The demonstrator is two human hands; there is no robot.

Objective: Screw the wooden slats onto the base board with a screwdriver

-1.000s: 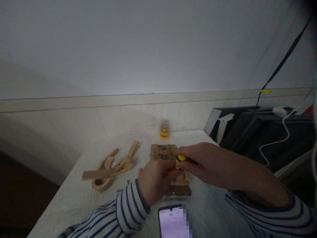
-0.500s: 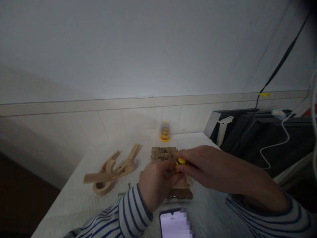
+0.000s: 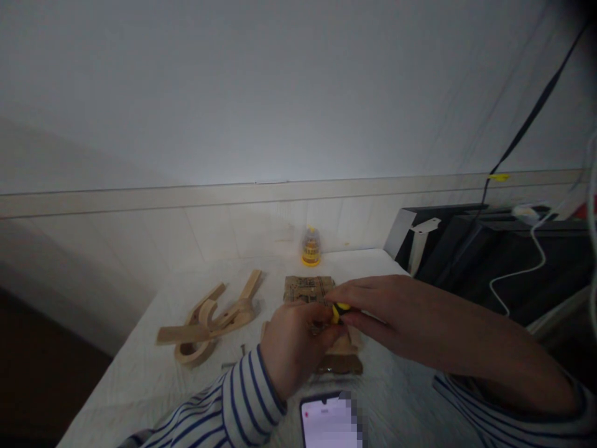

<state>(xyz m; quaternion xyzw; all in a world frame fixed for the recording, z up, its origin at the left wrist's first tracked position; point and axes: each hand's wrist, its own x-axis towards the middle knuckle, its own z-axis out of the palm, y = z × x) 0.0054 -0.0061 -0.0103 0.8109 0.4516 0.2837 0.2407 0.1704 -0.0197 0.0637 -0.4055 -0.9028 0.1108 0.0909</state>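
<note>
My right hand (image 3: 380,311) pinches a small yellow-and-black screwdriver handle (image 3: 342,307) between thumb and fingers. My left hand (image 3: 298,342) is closed right beside it, fingertips meeting the handle's left end. What sits within the left fingers is hidden. Under both hands lie a brown printed packet (image 3: 308,286) and some pale wooden pieces (image 3: 345,348), partly covered. To the left, curved and straight wooden parts (image 3: 219,320) rest in a loose cluster. A couple of small metal screws (image 3: 243,350) lie close to my left sleeve.
A white cloth covers the table (image 3: 135,361). A phone (image 3: 329,420) lies at the near edge. At the back by the wall stands a clear cone-shaped case with a yellow base (image 3: 311,249). Dark panels (image 3: 527,261) and a white cable (image 3: 517,274) are on the right.
My right hand has turned the yellow-and-black handle slightly, its fingers and wrist shifting a little. My left hand stays in nearly the same spot.
</note>
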